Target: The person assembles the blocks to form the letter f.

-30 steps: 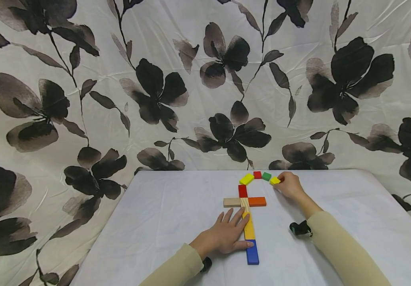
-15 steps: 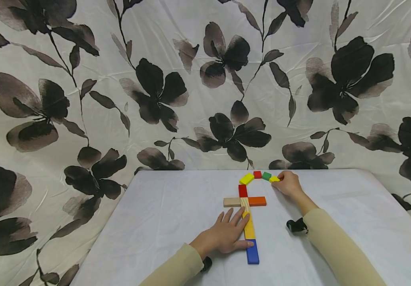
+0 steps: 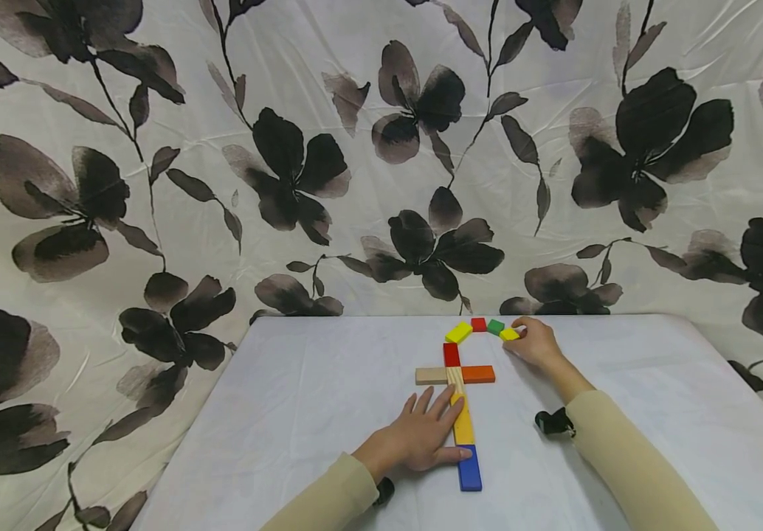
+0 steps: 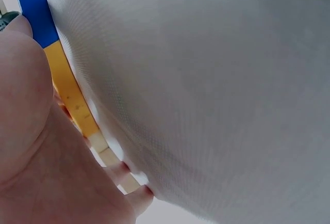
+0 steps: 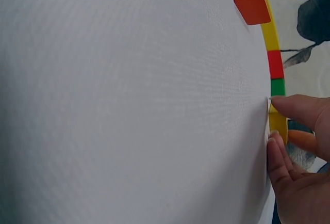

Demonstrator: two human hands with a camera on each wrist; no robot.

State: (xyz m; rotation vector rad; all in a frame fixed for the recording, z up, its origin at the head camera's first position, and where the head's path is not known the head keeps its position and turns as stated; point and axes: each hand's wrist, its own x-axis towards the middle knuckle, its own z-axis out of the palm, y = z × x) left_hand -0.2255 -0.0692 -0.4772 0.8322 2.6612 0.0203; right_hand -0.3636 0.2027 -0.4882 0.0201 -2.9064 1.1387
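Note:
Flat wooden blocks form a cross with a curved top. At the end of the curve, my right hand (image 3: 537,343) pinches a small yellow block (image 3: 509,335) (image 5: 278,126) beside a green block (image 3: 496,327). My left hand (image 3: 411,441) lies with fingers spread over the stem. Its thumb rests on the blue block (image 3: 471,476) (image 4: 37,7); its index finger touches the long amber block (image 3: 464,429) (image 4: 75,97). Higher up the stem is a pale wood block (image 3: 454,376), partly under the fingers.
A tan block (image 3: 430,376) and an orange block (image 3: 478,375) make the crossbar. Above it, a red block (image 3: 451,355), a yellow block (image 3: 459,332) and another red block (image 3: 479,324) lead into the curve. The white table's (image 3: 315,346) far edge lies just behind.
My right fingers shift slightly around the small yellow block, and the right forearm has moved a little to the left. The left hand stays in place on the stem.

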